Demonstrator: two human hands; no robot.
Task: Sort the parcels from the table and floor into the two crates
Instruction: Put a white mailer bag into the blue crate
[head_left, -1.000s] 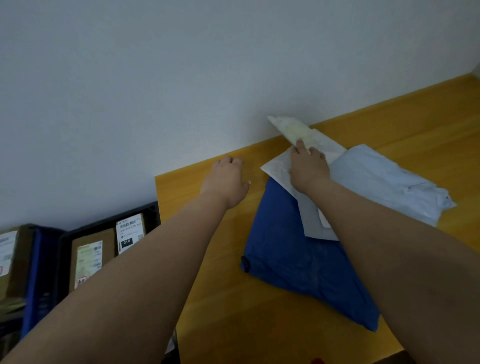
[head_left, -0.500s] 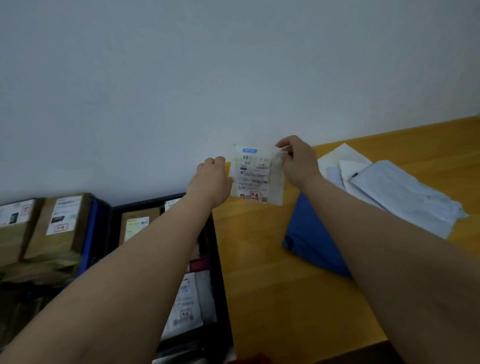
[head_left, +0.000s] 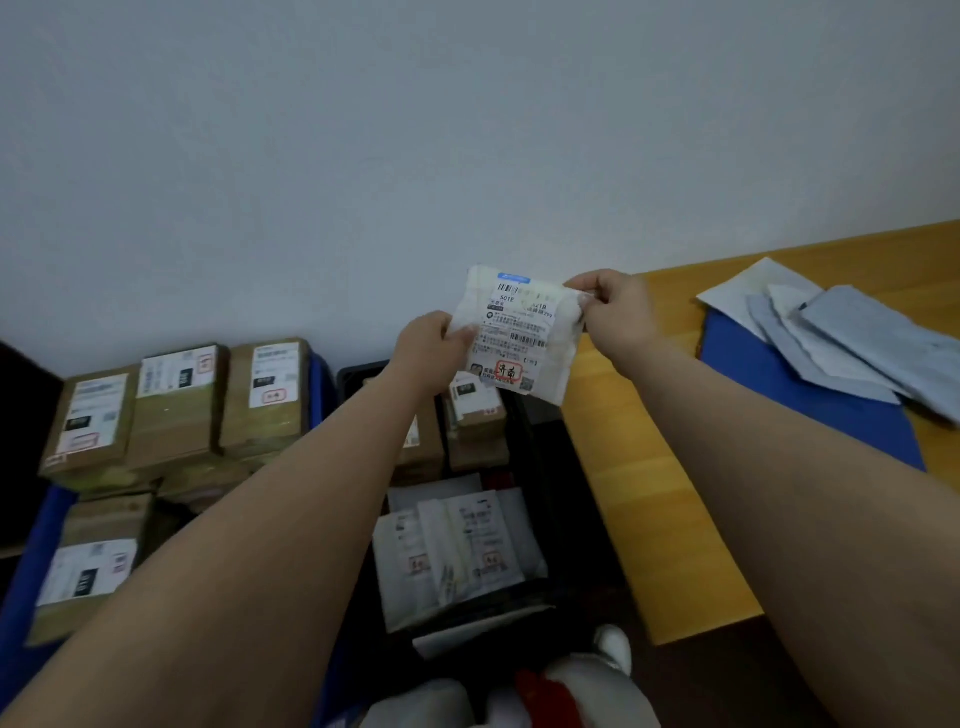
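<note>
I hold a small white parcel (head_left: 519, 338) up in the air, label side facing me, with a red stamp near its lower edge. My left hand (head_left: 431, 349) pinches its left edge and my right hand (head_left: 613, 307) pinches its upper right corner. It hangs above the black crate (head_left: 545, 467), which holds brown boxes at the back and several white flat parcels (head_left: 457, 551) in front. To the left, the blue crate (head_left: 31, 561) is stacked with brown cardboard boxes (head_left: 176, 405).
The yellow wooden table (head_left: 675, 530) stands at the right, bearing a dark blue bag (head_left: 810, 405) with grey and white mailers (head_left: 852, 332) on top. A white wall fills the back. My white-and-red clothing (head_left: 550, 691) shows at the bottom edge.
My right hand lifted the white parcel off the table pile; my left hand then took its other edge. The parcel moved left, over the black crate, and the view swung left and down.
</note>
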